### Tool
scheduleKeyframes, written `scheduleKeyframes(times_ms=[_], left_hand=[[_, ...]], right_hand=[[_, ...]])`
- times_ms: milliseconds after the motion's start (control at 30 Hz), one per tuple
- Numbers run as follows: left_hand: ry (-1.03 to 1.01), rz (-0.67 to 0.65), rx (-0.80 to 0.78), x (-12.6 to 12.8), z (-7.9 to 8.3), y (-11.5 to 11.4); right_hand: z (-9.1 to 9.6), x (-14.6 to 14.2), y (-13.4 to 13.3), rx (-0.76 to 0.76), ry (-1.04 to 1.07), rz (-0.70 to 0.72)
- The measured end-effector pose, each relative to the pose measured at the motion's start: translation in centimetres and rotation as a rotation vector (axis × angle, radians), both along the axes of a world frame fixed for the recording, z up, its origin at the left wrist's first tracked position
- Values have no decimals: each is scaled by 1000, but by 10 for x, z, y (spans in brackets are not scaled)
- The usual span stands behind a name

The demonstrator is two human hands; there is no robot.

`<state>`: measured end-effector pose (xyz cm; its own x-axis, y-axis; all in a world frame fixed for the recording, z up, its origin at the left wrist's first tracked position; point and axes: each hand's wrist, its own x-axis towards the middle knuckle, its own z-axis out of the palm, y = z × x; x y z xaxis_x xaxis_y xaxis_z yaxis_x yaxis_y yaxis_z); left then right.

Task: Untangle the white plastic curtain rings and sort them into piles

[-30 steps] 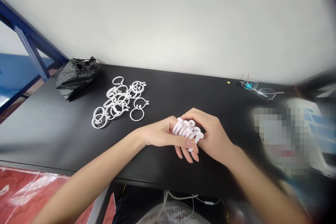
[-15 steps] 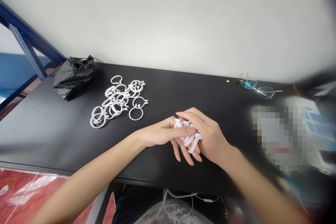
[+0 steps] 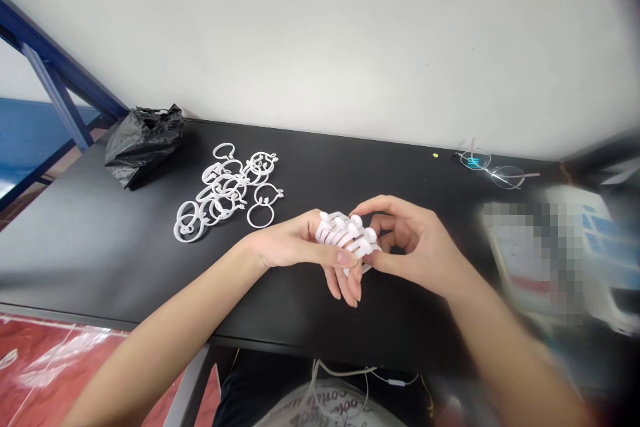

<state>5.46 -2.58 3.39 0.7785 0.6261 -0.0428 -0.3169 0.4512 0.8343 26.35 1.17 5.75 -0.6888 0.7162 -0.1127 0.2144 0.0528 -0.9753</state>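
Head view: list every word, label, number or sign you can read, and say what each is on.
No text reads with certainty.
Dark lettering on the white garment at the bottom edge: upside down and cut off, not legible.
Boxes at the right: blurred and partly pixelated, unreadable.
White rings, black bag, glasses, black table: no text visible.

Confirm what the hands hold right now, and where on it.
A stack of white plastic rings: left hand grips it around the ring bodies, right hand pinches its knobbed end.
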Motion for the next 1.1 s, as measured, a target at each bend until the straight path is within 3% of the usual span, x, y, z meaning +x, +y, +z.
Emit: scheduleKeyframes(times_ms=[100,333,567,733,933,1100], left_hand=[[5,34,-23,-1,2,-1],[4,-296,-113,1,5,-4],[64,-404,-56,-3,3,-4],[79,-342,-45,-1,6,-5],[69,-272,-18,-1,6,-11],[93,-216,54,-2,5,-13]], right_hand=[[1,2,2,-17,19,29],[-9,-7,-7,-247,138,284],[-19,-12,-13,-515,203,452],[-12,-6,-11,-479,118,468],[-9,-4,-14,-688,187,521],[-9,-4,-13,-627,221,505]])
